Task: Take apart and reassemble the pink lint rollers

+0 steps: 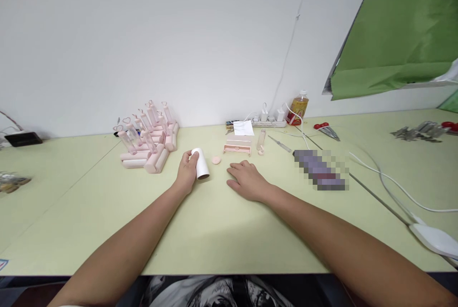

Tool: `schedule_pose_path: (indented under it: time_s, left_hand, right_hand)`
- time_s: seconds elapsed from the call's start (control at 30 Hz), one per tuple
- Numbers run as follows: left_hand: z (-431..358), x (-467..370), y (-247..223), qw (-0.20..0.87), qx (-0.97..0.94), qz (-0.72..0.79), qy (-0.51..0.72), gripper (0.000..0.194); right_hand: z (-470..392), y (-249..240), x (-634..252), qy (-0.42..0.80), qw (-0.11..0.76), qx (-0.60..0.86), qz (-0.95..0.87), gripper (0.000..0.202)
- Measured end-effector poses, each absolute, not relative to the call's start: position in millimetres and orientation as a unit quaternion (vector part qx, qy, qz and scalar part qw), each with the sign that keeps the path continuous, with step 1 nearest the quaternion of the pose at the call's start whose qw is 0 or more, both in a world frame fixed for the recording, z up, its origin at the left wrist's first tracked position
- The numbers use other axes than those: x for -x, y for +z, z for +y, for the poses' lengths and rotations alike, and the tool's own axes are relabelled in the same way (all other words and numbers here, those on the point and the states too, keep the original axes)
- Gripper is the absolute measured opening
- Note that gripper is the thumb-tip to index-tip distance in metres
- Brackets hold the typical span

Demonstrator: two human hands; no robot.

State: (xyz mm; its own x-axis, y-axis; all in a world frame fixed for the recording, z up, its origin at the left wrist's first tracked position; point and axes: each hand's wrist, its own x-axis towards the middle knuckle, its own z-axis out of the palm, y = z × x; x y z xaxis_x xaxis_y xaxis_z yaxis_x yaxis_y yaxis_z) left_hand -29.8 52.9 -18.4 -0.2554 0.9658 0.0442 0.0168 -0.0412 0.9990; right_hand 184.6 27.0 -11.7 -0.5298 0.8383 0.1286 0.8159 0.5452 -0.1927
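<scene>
My left hand [186, 172] is closed around a white paper roll [201, 164], tilted so that its dark hollow end faces me. On the table, my right hand [246, 181] lies palm down with its fingers stretched out and nothing in them. Between the hands, a little beyond them, is a small pink round piece [216, 160]. Farther back are a pink frame-like part [237, 150] in front of a pale box [239, 140], and a small clear tube [261, 139] with a little pink piece [261, 152] before it.
At back left stand several pink tube holders [156, 160] with clear tubes. Behind are a power strip [272, 123] and a drink bottle [298, 108]. Rightward lie a slim pointed tool [280, 143], red-handled pliers [327, 130], a blurred-out object [320, 171] and white cables [390, 187].
</scene>
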Motion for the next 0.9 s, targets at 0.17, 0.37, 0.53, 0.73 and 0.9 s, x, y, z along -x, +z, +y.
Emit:
schedule_pose_path:
  time_s: [0.17,0.37,0.53,0.73,0.9]
  left_hand:
    - [55,30,-20,0.446,-0.395,0.551,0.584,0.034]
    - [67,31,-14,0.493,-0.346,0.572,0.557,0.029]
    - [82,33,3,0.582,-0.325,0.568,0.482,0.033]
    - [83,18,19,0.639,-0.332,0.54,0.436,0.031]
    - [58,4,23,0.691,-0.356,0.512,0.365,0.036]
  right_hand:
    - [28,-13,-185,0.057,0.11,0.47,-0.874,0.026]
    - [28,-11,-184,0.064,0.107,0.471,-0.873,0.026]
    - [28,-11,-184,0.068,0.114,0.465,-0.875,0.026]
    - [29,-14,-185,0.069,0.118,0.46,-0.877,0.031]
    - [28,-16,-186,0.07,0.12,0.465,-0.874,0.037]
